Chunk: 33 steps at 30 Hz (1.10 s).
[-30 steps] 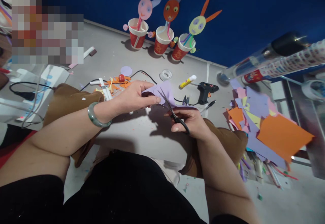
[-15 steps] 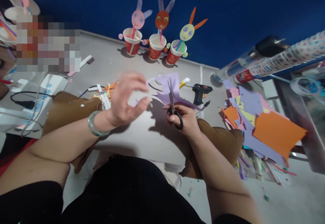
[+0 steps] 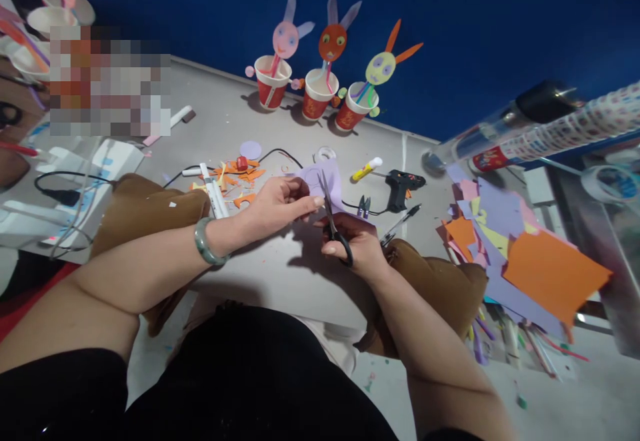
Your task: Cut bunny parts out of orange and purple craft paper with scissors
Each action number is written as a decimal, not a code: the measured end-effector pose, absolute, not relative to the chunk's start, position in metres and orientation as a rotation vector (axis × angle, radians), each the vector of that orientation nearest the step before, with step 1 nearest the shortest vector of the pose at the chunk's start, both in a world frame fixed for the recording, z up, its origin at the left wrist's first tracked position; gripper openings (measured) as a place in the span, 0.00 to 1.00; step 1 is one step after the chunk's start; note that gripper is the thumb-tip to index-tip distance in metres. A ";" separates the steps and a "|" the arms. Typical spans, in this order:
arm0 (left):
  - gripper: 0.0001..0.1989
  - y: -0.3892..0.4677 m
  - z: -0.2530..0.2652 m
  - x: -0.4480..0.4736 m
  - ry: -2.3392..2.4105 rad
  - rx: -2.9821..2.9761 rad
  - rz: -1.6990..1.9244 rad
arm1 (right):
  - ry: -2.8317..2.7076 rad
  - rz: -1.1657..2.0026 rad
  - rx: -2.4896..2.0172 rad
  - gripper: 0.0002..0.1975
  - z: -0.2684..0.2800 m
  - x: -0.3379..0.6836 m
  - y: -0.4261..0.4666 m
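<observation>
My right hand (image 3: pixel 357 246) grips black-handled scissors (image 3: pixel 329 209), thumb and fingers at the handle loops. The blades point away from me, across a sheet of purple paper (image 3: pixel 334 173) with round pencil-like outlines on it. My left hand (image 3: pixel 277 209), with a green bangle on its wrist, pinches the left edge of this sheet, its thumb reaching close to the blades. Part of the paper lies behind my right fingers. Beyond my left hand, a purple paper circle (image 3: pixel 251 150) lies on the table near a small red object (image 3: pixel 242 163) and orange scraps (image 3: pixel 245 178).
Three red paper cups (image 3: pixel 315 104) with paper rabbit faces stand along the blue wall. A black glue gun (image 3: pixel 403 188), a yellow glue stick (image 3: pixel 367 169) and a pen (image 3: pixel 403 223) lie to the right, near a coloured paper pile (image 3: pixel 550 261). White markers (image 3: pixel 213 191) lie left.
My left hand has come right and closed its fingers on the purple paper. The purple circle and orange scraps now show beyond it. The scissors remain in my right hand.
</observation>
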<state>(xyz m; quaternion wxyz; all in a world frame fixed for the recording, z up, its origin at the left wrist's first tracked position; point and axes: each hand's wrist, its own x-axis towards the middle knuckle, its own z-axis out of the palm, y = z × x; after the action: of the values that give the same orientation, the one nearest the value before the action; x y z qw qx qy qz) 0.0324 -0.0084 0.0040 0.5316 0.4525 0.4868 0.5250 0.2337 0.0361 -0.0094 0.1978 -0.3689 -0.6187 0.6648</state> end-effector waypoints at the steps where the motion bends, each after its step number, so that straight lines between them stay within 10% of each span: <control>1: 0.22 -0.009 0.004 0.032 1.159 1.068 1.254 | -1.731 1.867 -1.038 0.30 -0.010 0.234 0.036; 33: 0.15 -0.013 0.003 0.030 1.156 1.151 1.214 | -1.771 1.813 -1.053 0.35 -0.007 0.236 0.036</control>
<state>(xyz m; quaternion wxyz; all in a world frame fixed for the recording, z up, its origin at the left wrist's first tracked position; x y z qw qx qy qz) 0.0303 -0.0130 0.0029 0.5260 0.4815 0.4835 0.5076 0.2362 0.0362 -0.0067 0.1971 -0.3762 -0.6326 0.6477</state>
